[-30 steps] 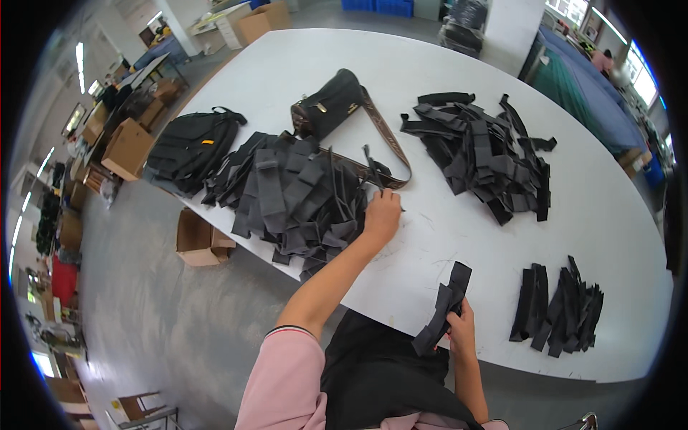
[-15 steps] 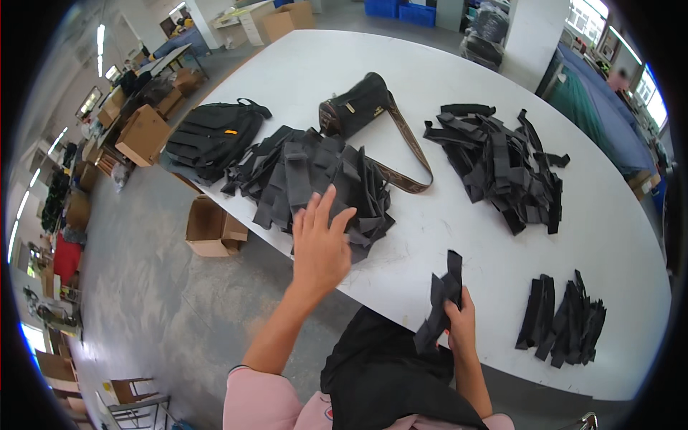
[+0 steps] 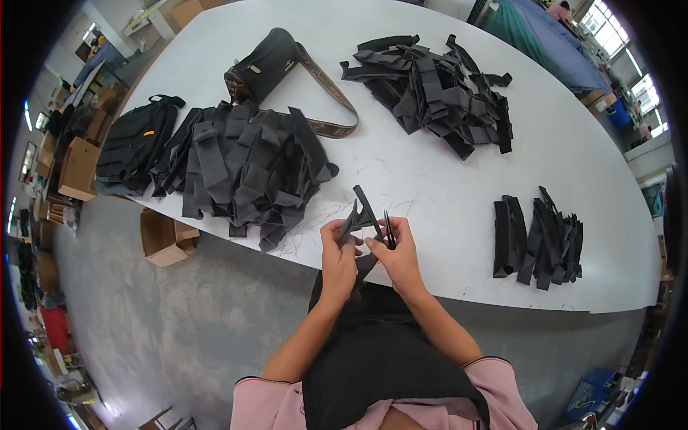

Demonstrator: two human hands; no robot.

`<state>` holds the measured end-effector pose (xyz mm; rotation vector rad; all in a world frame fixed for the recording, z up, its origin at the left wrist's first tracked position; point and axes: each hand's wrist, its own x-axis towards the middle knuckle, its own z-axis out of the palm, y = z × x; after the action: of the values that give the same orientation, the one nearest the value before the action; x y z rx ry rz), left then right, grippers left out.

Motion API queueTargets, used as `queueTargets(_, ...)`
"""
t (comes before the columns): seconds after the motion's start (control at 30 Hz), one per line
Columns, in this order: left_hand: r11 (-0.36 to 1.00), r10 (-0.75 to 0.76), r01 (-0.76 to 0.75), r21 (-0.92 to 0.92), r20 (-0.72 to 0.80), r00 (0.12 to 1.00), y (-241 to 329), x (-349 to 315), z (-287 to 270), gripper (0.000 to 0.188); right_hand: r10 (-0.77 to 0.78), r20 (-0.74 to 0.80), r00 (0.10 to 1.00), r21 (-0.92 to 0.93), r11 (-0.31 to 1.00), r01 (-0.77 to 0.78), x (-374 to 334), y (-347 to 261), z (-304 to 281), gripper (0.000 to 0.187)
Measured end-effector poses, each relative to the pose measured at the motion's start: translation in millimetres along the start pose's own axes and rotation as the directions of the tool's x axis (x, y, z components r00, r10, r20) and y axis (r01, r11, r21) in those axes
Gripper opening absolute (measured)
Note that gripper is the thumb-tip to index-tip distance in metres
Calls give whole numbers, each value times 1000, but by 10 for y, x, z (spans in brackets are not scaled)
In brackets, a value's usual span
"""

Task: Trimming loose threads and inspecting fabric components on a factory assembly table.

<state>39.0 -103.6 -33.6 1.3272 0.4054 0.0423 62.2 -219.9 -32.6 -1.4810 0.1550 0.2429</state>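
Note:
My two hands are close together over the table's near edge, both working on one folded black fabric strip (image 3: 367, 213). My left hand (image 3: 338, 265) is closed on the strip's left side. My right hand (image 3: 398, 261) grips dark thread snips (image 3: 389, 233), blades pointing up, with its thumb and fingertips at the same strip. The strip's lower end hangs below my fingers. To the left lies a large heap of black fabric strips (image 3: 244, 161), some folded. A second heap of strips (image 3: 444, 93) lies at the far right, and small neater bundles (image 3: 552, 240) lie at the right.
A black backpack (image 3: 140, 147) sits at the table's left edge. Behind the left heap lies a black cylindrical bag (image 3: 265, 68) with a patterned strap (image 3: 333, 86). Loose thread bits dot the white table (image 3: 430, 186). A cardboard box (image 3: 165, 240) stands on the floor.
My left hand has come from the left heap to the strip and now grips it. My right hand has moved left, and snips now show in it. The view has shifted.

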Motion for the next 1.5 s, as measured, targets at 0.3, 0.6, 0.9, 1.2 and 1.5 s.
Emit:
queueTargets(0.3,887,299,-363,286,245,922,209,-137,-171,18,-104,-46,993,-116,988,98,-59,-59,-188,28)
queueTargets(0.6,936,-297,333,-111,258,919,4,-189,-177,33,365,567,739,351,704,-617,-205,60,-384,25)
queueTargets(0.9,967,-256,251,55,148,955,237,-169,-253,38,-429,266,864,-609,620,495,-420,-505,-260,35)
queueTargets(1.2,979,-166,150,142,110,980,277,-196,-219,36,-462,387,798,-584,547,600,-406,-549,-190,31)
queueTargets(1.5,975,-141,120,188,101,985,307,-187,-203,36,-519,381,765,-627,463,626,-399,-470,-173,30)
